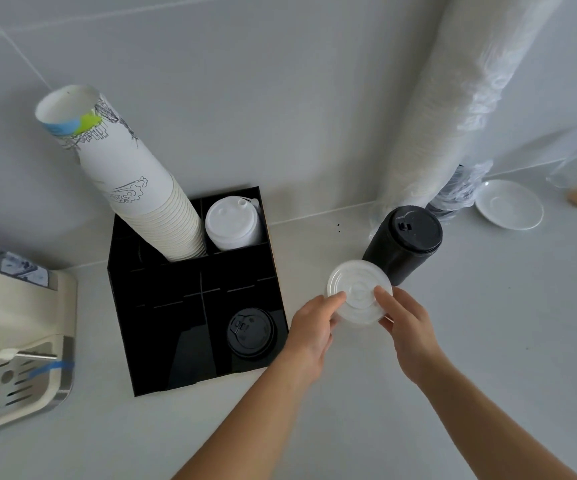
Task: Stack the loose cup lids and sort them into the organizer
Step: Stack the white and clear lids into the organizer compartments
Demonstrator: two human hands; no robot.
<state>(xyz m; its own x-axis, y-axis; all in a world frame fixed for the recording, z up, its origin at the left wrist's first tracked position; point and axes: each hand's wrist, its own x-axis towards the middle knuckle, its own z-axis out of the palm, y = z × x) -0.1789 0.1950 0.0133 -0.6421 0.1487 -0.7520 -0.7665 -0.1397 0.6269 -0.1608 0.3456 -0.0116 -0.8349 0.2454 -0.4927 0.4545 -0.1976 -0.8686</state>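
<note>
Black organizer (pixel 162 327); white lids (pixel 359 296); black lid stack (pixel 403 244); sketch-printed white cups (pixel 131 174).

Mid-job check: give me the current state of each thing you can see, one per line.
Clear lids: stacked, held by both hands above the counter.
Left hand: gripping the clear lids.
Right hand: gripping the clear lids.
Black lid stack: loose on the counter, outside the organizer.
Organizer: holds paper cups, white lids, black lids; front-left compartment looks empty.
</note>
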